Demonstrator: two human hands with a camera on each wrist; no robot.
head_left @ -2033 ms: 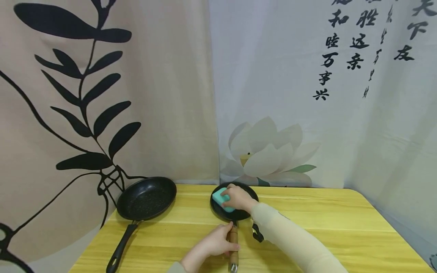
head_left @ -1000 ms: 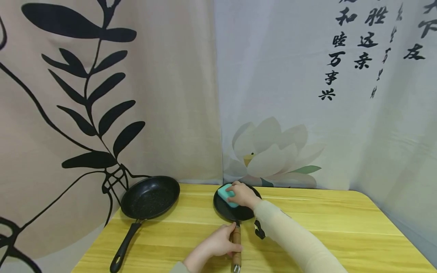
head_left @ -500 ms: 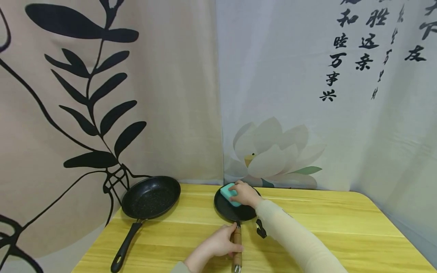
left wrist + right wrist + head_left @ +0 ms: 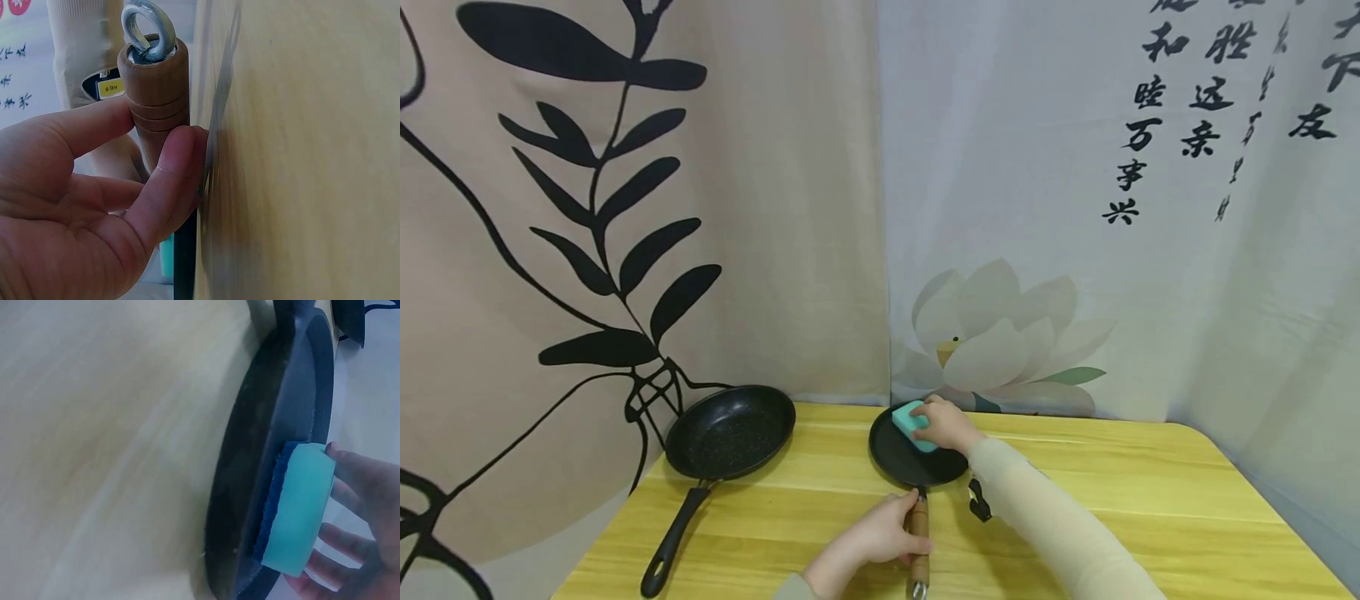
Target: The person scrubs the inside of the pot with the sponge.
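A small black frying pan [image 4: 898, 460] lies on the wooden table, its brown wooden handle [image 4: 919, 533] pointing toward me. My left hand [image 4: 880, 531] grips that handle; in the left wrist view the fingers and thumb [image 4: 175, 150] close round the wood below a metal hanging ring [image 4: 149, 30]. Inside the pan, my right hand [image 4: 951, 425] holds a turquoise sponge [image 4: 913, 425] by its edges. The right wrist view shows the sponge's dark blue scouring layer [image 4: 275, 500] facing down against the pan floor.
A larger black frying pan [image 4: 730, 437] with a black handle [image 4: 674, 543] rests on the left of the yellow wooden table [image 4: 1112, 492]. Printed curtains [image 4: 775, 208] hang right behind the table's back edge.
My right hand has slid the sponge rightward across the small pan. The left hand keeps its grip on the handle, and the head view has shifted slightly.
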